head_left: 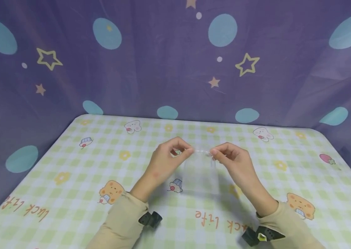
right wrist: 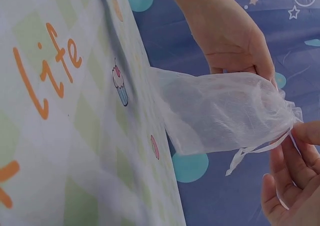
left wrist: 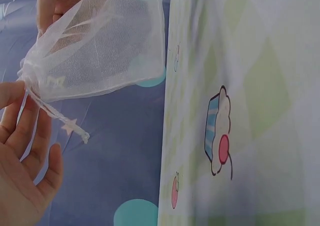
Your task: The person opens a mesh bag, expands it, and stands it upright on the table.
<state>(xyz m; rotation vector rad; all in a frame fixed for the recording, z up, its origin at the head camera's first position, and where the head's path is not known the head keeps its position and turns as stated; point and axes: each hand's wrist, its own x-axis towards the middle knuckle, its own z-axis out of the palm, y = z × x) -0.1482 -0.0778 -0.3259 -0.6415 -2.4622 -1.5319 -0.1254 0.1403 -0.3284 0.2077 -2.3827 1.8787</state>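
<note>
A sheer white drawstring pouch (head_left: 200, 173) hangs upright between both hands, just above the tablecloth. My left hand (head_left: 166, 159) pinches its gathered top at the left corner between thumb and fingertips. At the other top corner, my right hand (head_left: 236, 160) pinches the edge the same way. Knotted cord ends (left wrist: 75, 128) dangle by the left hand in the left wrist view. Another knotted cord (right wrist: 240, 158) hangs near the right fingers in the right wrist view. Through the thin mesh (right wrist: 220, 113) no contents show.
A green-and-white checked tablecloth (head_left: 69, 204) with printed cartoons and lettering covers the table. Behind the table hangs a purple curtain (head_left: 169, 62) with stars and blue ovals. Dark wrist-worn devices (head_left: 150, 219) sit at both sleeves.
</note>
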